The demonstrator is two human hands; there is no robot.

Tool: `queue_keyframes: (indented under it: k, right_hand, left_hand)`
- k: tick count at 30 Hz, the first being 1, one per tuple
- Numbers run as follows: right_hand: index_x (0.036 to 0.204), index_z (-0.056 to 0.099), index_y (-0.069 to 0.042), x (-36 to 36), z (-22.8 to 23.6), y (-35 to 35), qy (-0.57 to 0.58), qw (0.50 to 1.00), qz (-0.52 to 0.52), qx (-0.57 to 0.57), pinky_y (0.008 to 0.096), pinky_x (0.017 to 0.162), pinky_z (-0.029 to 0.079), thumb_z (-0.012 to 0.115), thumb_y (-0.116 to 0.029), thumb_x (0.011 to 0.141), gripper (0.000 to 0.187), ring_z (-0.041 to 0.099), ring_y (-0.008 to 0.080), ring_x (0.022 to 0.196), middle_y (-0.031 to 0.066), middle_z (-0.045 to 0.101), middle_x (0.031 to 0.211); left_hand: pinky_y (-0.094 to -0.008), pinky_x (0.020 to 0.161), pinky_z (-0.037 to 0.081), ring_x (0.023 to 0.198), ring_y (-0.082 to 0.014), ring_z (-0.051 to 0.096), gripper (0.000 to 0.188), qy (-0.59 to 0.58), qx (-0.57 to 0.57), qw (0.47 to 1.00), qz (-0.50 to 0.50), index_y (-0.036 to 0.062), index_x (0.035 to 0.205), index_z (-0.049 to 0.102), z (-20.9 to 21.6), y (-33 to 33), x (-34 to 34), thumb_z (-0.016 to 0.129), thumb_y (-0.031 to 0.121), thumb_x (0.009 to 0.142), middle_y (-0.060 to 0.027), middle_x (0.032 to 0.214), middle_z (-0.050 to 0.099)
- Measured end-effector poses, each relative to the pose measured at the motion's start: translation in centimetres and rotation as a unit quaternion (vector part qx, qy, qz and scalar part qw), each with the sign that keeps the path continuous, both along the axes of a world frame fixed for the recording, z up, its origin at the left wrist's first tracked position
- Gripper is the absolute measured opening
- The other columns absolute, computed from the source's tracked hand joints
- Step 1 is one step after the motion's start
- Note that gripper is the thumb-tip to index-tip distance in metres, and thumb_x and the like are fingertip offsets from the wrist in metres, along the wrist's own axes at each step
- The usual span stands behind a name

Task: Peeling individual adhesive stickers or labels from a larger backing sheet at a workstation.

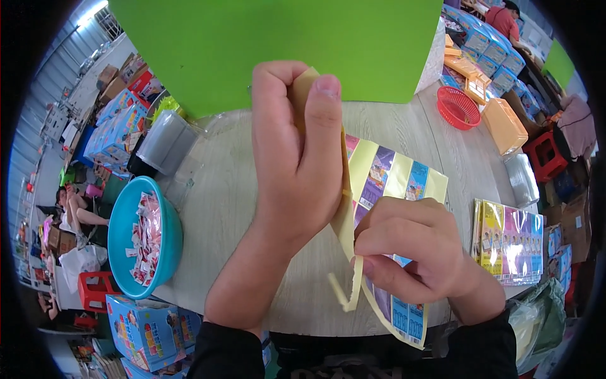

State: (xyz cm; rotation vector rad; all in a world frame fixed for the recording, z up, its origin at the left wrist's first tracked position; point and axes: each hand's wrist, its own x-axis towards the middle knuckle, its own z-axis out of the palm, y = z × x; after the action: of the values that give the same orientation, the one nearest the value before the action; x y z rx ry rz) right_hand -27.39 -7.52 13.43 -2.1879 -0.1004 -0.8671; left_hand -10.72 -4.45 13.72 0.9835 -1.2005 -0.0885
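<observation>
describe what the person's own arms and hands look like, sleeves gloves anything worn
Both hands are bare: no gloves, rings or watch show on the left hand or the right hand. The forearms are bare too, with black sleeves pushed up toward the elbows at the lower edge of the picture.

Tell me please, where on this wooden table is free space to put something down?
The table is bare between the turquoise bowl and the left hand, and behind the sticker sheet toward the red basket. It is crowded at the right edge by the stacked colourful sheets and under both hands, right hand included.
</observation>
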Motion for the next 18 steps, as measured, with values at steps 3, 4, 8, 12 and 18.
queue_keyframes:
  k: [3, 4, 8, 12, 18]
  right_hand:
    - [0.087, 0.063, -0.003, 0.1, 0.1, 0.0, -0.010, 0.999, -0.009, -0.046, 0.0285, 0.053, 0.048, 0.067, -0.001, 0.078, 0.011, 0.062, 0.0225, 0.060, 0.0093, 0.062, 0.074]
    - [0.086, 0.062, -0.003, 0.2, 0.1, 0.0, -0.021, 0.998, -0.015, -0.064, 0.0279, 0.052, 0.048, 0.068, -0.001, 0.077, 0.011, 0.062, 0.0217, 0.059, 0.0089, 0.062, 0.074]
    - [0.086, 0.061, -0.004, 0.4, -0.4, 0.1, -0.042, 0.997, -0.015, -0.070, 0.0276, 0.050, 0.047, 0.068, 0.000, 0.077, 0.013, 0.062, 0.0206, 0.058, 0.0083, 0.062, 0.074]
    - [0.087, 0.059, -0.004, 0.6, -1.2, 0.2, -0.078, 0.989, -0.042, -0.122, 0.0276, 0.049, 0.047, 0.069, 0.000, 0.075, 0.016, 0.063, 0.0205, 0.058, 0.0077, 0.062, 0.073]
    - [0.085, 0.058, -0.004, 0.8, -0.7, 0.0, -0.024, 0.999, -0.020, -0.022, 0.0285, 0.050, 0.045, 0.070, -0.006, 0.077, 0.014, 0.059, 0.0219, 0.054, 0.0069, 0.061, 0.071]
  left_hand:
    - [-0.0223, 0.059, 0.034, 0.068, -0.0048, 0.037, 0.012, 0.027, -0.001, 1.000, -0.006, 0.0024, 0.101, 0.044, 0.2, 0.2, 0.1, 0.049, 0.014, 0.101, 0.0010, 0.079, 0.042]
    - [-0.0222, 0.059, 0.034, 0.068, -0.0049, 0.038, 0.013, 0.043, -0.006, 0.999, -0.007, 0.0024, 0.101, 0.044, 0.2, 0.3, 0.1, 0.049, 0.014, 0.102, 0.0007, 0.079, 0.043]
    - [-0.0182, 0.061, 0.030, 0.070, -0.0015, 0.033, 0.011, 0.059, -0.008, 0.998, 0.007, 0.0052, 0.096, 0.050, 0.2, 0.2, -0.2, 0.049, 0.014, 0.102, 0.0057, 0.081, 0.040]
    - [-0.0183, 0.060, 0.029, 0.070, -0.0013, 0.034, 0.012, 0.053, -0.001, 0.998, -0.014, 0.0044, 0.097, 0.050, 0.0, 0.1, 0.0, 0.049, 0.015, 0.102, 0.0053, 0.081, 0.042]
    - [-0.0184, 0.060, 0.030, 0.070, -0.0010, 0.035, 0.013, 0.035, 0.004, 0.999, -0.001, 0.0029, 0.097, 0.050, -0.5, -0.4, 0.8, 0.050, 0.015, 0.101, 0.0051, 0.080, 0.044]
